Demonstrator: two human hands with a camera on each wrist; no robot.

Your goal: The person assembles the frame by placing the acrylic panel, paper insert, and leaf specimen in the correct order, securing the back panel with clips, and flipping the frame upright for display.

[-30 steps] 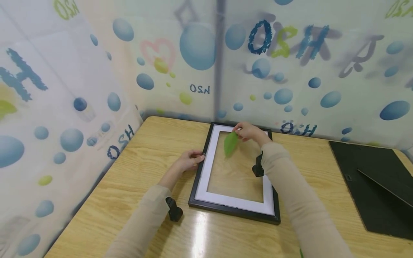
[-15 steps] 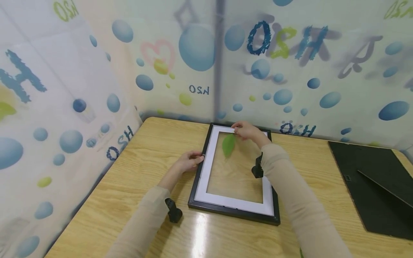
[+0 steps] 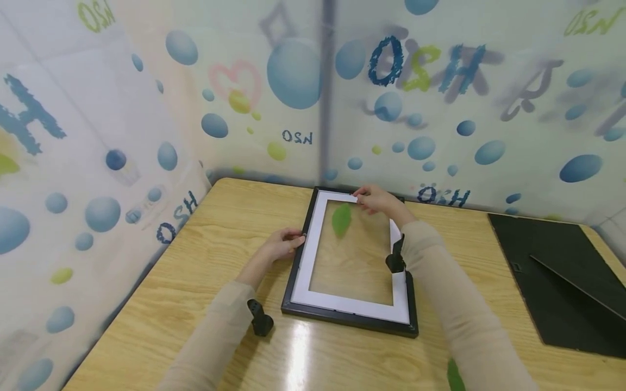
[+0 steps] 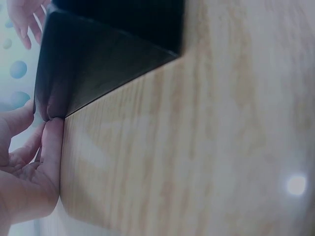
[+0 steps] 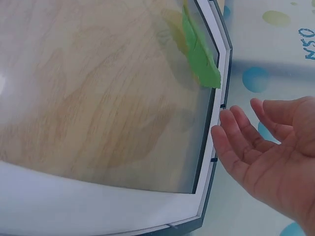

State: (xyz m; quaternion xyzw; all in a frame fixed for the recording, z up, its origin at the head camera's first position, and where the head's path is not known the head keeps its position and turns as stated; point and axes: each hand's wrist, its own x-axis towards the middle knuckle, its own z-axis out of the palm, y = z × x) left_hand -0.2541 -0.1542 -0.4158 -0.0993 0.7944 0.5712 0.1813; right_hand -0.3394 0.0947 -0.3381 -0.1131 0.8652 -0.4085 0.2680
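A black picture frame (image 3: 347, 321) with a white mat (image 3: 359, 307) and a clear pane lies on the wooden table. One green leaf (image 3: 341, 219) rests on the pane near its far edge; the right wrist view shows the leaf (image 5: 201, 59) slightly curled, its end at the mat. My left hand (image 3: 280, 244) holds the frame's left side, thumb at the upper edge and fingers against the side wall (image 4: 88, 64). Above the far edge, my right hand (image 3: 379, 201) is apart from the leaf, fingers loosely bent and holding nothing.
A black backing board (image 3: 552, 293) with a raised stand leg lies at the right of the table. Another green leaf (image 3: 455, 374) shows near the front, partly behind the right sleeve. A printed curtain (image 3: 274, 152) borders the table's back and left.
My right hand has let go of the leaf, which now lies on the pane a little further left. The left hand stays at the frame's side. The head view has shifted slightly.
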